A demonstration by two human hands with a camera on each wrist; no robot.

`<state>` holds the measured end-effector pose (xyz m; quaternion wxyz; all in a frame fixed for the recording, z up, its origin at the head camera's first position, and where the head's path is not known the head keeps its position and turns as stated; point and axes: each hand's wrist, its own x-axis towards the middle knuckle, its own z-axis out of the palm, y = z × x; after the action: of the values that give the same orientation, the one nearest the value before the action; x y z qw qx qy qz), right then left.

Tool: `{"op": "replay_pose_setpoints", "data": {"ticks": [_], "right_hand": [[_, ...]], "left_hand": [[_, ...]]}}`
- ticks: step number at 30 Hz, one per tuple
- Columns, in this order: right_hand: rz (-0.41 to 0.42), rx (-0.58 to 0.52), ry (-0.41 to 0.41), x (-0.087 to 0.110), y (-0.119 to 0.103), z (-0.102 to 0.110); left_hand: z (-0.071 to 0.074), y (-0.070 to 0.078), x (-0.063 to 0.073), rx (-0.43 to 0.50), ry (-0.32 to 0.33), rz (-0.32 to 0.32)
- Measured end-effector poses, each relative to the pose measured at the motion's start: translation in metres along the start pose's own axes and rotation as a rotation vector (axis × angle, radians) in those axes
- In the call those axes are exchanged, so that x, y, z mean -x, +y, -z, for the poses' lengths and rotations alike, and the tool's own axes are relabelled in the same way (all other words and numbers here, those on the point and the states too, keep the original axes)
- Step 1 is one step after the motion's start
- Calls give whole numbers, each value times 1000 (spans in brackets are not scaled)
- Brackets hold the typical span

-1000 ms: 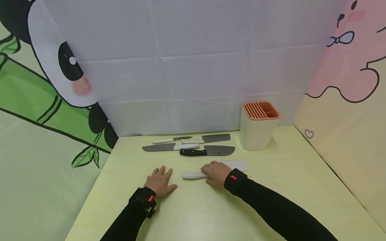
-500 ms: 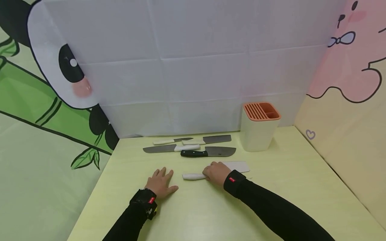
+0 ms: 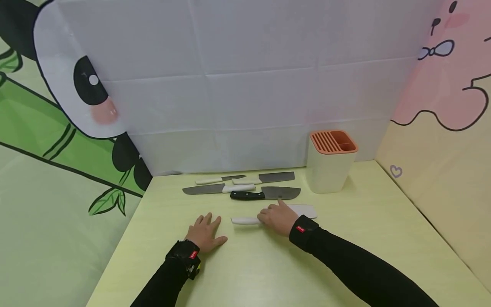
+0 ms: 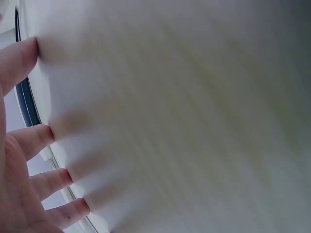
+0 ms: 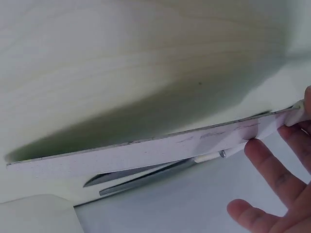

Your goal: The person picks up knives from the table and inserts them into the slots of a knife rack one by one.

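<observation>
My right hand (image 3: 278, 218) grips a white-handled cleaver (image 3: 304, 210) where handle and pale blade meet, some fingers stretched out. Its white handle (image 3: 244, 221) points left, with a faint shadow on the table beneath. In the right wrist view the cleaver (image 5: 146, 148) runs across the picture, its dark lower edge over a broad shadow, and one fingertip lies at the blade. My left hand (image 3: 203, 236) rests on the table with its fingers spread, holding nothing. From the left wrist, its fingertips (image 4: 41, 141) are seen touching the tabletop.
Behind my right hand lie a black-handled knife (image 3: 247, 195), a white-handled knife (image 3: 205, 189), a small paring knife (image 3: 209, 181) and a pale-handled cleaver (image 3: 276, 177). A cream knife block (image 3: 326, 172) with an orange slotted top stands back right, near the white cloth backdrop (image 3: 230, 98).
My right hand has closed its grip on the cleaver and raised it slightly, its handle shifting a little away from me. One finger now stretches forward. My left hand has stayed in place.
</observation>
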<state>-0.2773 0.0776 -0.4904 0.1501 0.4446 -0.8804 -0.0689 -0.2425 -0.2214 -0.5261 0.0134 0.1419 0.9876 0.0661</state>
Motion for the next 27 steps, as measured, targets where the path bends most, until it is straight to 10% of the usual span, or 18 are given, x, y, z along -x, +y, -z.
{"op": "replay_pose_setpoints", "data": {"ticks": [19, 27], "right_hand": [[-75, -193, 360, 34, 43, 90], [-269, -454, 461, 55, 69, 121]], "left_hand": [[-5, -1, 3, -23, 30, -17], [-5, -3, 2, -23, 46, -24]]}}
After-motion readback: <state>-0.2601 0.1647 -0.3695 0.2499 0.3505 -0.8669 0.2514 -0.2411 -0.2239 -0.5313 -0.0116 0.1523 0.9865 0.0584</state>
